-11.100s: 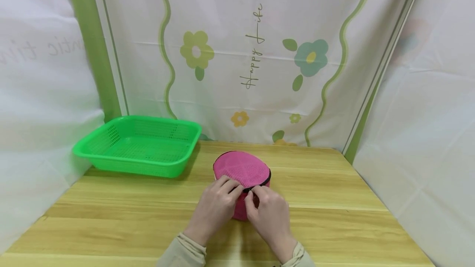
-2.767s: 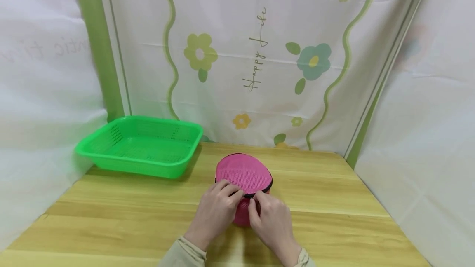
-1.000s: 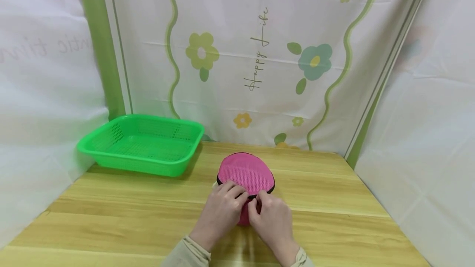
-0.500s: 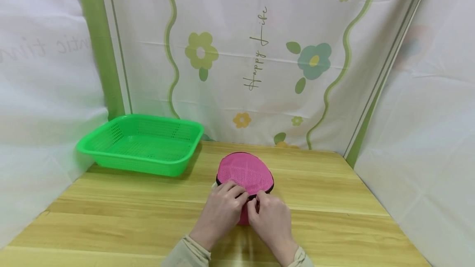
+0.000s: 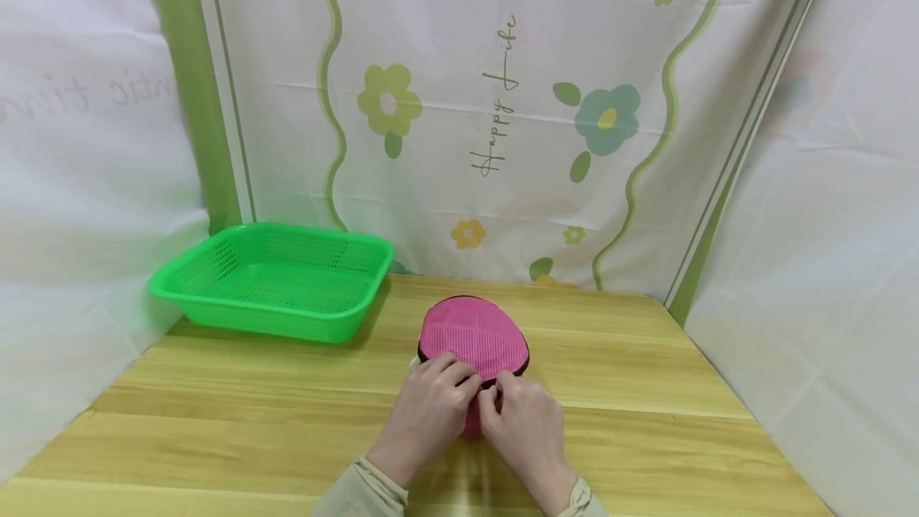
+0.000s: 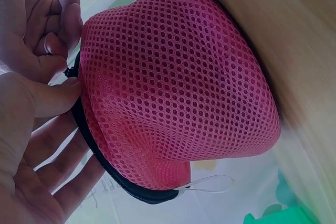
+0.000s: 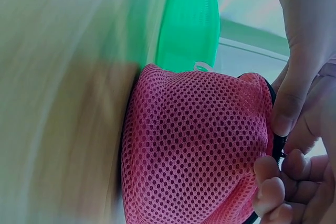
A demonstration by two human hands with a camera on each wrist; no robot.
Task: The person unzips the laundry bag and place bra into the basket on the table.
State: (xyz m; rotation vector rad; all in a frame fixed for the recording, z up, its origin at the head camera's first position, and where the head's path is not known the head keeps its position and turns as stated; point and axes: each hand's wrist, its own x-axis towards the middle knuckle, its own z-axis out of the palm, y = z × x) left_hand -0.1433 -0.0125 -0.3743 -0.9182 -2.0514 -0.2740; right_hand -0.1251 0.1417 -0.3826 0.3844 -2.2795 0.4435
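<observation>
A pink mesh bag (image 5: 474,335) with a round top and a black zipper edge (image 5: 520,369) stands on the table in front of me. My left hand (image 5: 431,409) pinches that edge at the near side, its thumb on the zipper in the left wrist view. Close beside it, my right hand (image 5: 527,421) pinches the edge around a small dark zipper pull (image 7: 283,155), partly hidden by fingertips. The mesh side wall (image 6: 173,77) bulges and folds below the zipper. A thin pale loop (image 6: 212,182) hangs off the zipper edge at the left.
A green plastic basket (image 5: 269,317) with slotted walls stands at the back left of the wooden table (image 5: 632,437). Printed white curtains (image 5: 445,46) enclose the table at the back and both sides.
The bag has turned a little under my hands: more black edge and a pale bit now show at its left. Over the last second, both hands stay nearly still.
</observation>
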